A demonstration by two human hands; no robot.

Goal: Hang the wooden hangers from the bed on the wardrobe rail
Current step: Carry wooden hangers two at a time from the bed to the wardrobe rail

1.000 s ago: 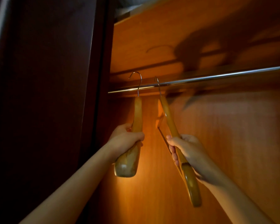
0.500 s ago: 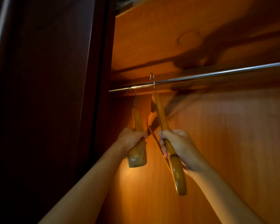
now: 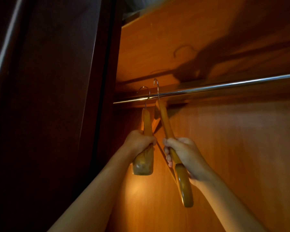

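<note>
I look up into a wardrobe at a shiny metal rail (image 3: 224,85) running from the left wall to the right. My left hand (image 3: 139,142) grips one wooden hanger (image 3: 146,121); its metal hook curves over the rail near the left end. My right hand (image 3: 182,154) grips a second wooden hanger (image 3: 165,121) just to the right, tilted, its hook reaching above the rail. Whether either hook rests on the rail is hard to tell. The hangers' far arms are hidden behind the near ones.
A dark wardrobe door or side panel (image 3: 57,97) fills the left. An orange wooden shelf underside (image 3: 174,39) sits close above the rail, and the back wall (image 3: 233,156) lies behind it. The rail runs bare to the right.
The left hanger dropped below the rail half a second ago and has come back up, its hook now over the rail. The right hanger stays at the rail, slightly nearer the left one.
</note>
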